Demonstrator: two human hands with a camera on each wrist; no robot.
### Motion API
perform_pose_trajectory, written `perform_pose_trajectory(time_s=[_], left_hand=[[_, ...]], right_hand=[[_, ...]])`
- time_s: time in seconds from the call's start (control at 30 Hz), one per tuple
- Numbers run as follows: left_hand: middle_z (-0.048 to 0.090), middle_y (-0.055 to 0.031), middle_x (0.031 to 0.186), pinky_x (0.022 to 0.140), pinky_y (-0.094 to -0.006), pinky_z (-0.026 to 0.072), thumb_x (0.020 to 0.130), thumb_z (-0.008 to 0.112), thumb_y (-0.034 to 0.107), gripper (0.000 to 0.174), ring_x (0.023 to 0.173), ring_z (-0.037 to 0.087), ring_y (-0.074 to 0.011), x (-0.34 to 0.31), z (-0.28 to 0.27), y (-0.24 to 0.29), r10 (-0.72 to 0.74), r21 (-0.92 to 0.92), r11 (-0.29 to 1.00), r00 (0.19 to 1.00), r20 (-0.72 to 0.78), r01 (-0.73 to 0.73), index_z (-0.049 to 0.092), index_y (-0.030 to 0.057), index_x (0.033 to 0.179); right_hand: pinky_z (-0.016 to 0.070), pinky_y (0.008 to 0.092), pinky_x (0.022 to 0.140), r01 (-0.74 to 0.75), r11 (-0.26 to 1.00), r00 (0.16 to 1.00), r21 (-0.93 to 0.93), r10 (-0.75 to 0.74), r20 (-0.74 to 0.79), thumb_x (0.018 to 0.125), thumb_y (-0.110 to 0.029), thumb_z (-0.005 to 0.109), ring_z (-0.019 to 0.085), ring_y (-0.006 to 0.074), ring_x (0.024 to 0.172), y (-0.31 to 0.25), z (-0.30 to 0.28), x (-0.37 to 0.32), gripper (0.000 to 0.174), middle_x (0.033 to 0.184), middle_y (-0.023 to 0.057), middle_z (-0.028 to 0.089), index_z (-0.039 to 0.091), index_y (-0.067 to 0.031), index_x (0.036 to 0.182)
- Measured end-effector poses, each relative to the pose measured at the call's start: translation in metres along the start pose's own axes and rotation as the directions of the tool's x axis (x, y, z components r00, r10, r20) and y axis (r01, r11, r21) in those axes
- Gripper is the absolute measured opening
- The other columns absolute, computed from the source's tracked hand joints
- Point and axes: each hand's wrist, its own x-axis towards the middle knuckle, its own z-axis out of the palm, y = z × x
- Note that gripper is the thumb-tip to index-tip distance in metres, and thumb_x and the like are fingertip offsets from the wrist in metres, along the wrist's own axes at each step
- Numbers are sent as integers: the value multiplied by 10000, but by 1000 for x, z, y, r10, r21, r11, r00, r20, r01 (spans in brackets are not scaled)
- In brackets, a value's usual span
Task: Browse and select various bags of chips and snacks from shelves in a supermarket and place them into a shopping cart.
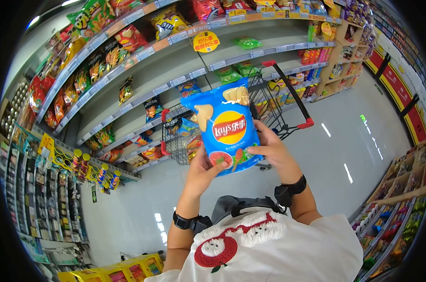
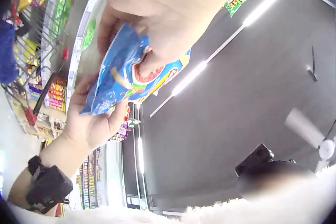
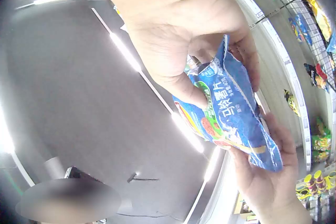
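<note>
A blue Lay's potato chip bag (image 1: 229,127) is held up in front of the chest, its printed front facing the head camera. My left hand (image 1: 203,170) grips its lower left corner, thumb across the front. At the lower right edge, my right hand (image 1: 273,149) pinches the bag with the thumb on the front and fingers behind. In the left wrist view the bag's bottom seam (image 2: 107,64) runs between both hands. The right wrist view shows the right thumb pressed on the blue foil (image 3: 231,103), with the other fingers curled behind it.
Behind the bag stands a wire shopping cart (image 1: 177,136) with snack bags inside; its black and red handle (image 1: 293,89) lies to the right. Snack shelves (image 1: 175,77) curve across the back. Yellow display bins (image 1: 114,269) stand at lower left, and more racks (image 1: 401,216) at right.
</note>
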Motion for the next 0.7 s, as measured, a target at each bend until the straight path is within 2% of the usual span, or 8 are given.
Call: perform_pose_trajectory(time_s=[0.1, 0.33, 0.37, 0.43, 0.53, 0.63, 0.7], left_hand=[[519, -94, 1183, 874, -303, 460, 777, 657, -7, 583, 1059, 527, -149, 2, -6, -7, 9, 1, 1000, 995, 95, -9, 347, -6, 1270], [547, -87, 1135, 838, -290, 477, 759, 694, 42, 577, 983, 554, -137, 16, -29, -11, -171, 60, 985, 967, 187, 162, 377, -14, 1238], [545, -82, 1136, 842, -287, 474, 754, 695, 35, 588, 989, 547, -134, 19, -33, -11, -211, 123, 974, 957, 197, 190, 374, -13, 1245], [541, -72, 1138, 850, -282, 467, 745, 697, 20, 610, 1001, 534, -130, 25, -39, -12, -291, 252, 939, 933, 212, 236, 370, -11, 1258], [550, -70, 1124, 843, -281, 469, 741, 708, 31, 603, 986, 541, -127, 34, -41, -13, -252, 172, 961, 938, 238, 215, 385, -11, 1248], [555, -73, 1118, 832, -280, 473, 742, 710, 40, 583, 967, 547, -124, 43, -50, -17, -300, 236, 941, 921, 250, 243, 402, -15, 1234], [562, -75, 1108, 826, -279, 476, 743, 715, 57, 571, 956, 551, -123, 49, -57, -14, -265, 213, 954, 927, 264, 212, 413, -21, 1221]], right_hand=[[378, 324, 968, -18, 996, 999, -90, 21, 34, 681, -23, 710, 447, 216, 1156, -1, -6, -2, 847, 1223, 128, 453, 218, -18, 1371], [357, 333, 992, -42, 993, 998, -109, 47, 50, 702, -73, 739, 381, 217, 1214, 8, -7, 10, 900, 1328, 128, 356, 162, -20, 1390], [356, 335, 994, -45, 994, 998, -103, 50, 40, 704, -80, 743, 379, 216, 1215, 10, -6, 13, 904, 1333, 127, 351, 158, -18, 1391], [370, 337, 983, -72, 991, 997, -111, 74, 14, 710, -79, 741, 412, 202, 1180, 19, -13, 19, 882, 1304, 117, 389, 174, -19, 1384], [392, 327, 961, -90, 990, 996, -112, 86, -38, 708, -74, 740, 458, 188, 1133, 20, -12, 26, 856, 1257, 109, 446, 202, -14, 1372], [398, 317, 952, -149, 986, 985, -78, 141, -95, 705, -69, 738, 472, 184, 1115, 24, -13, 34, 830, 1245, 111, 459, 231, -9, 1360], [397, 314, 953, -147, 988, 985, -43, 143, -97, 707, -65, 733, 477, 180, 1108, 29, -11, 45, 803, 1237, 110, 467, 253, -5, 1347]])
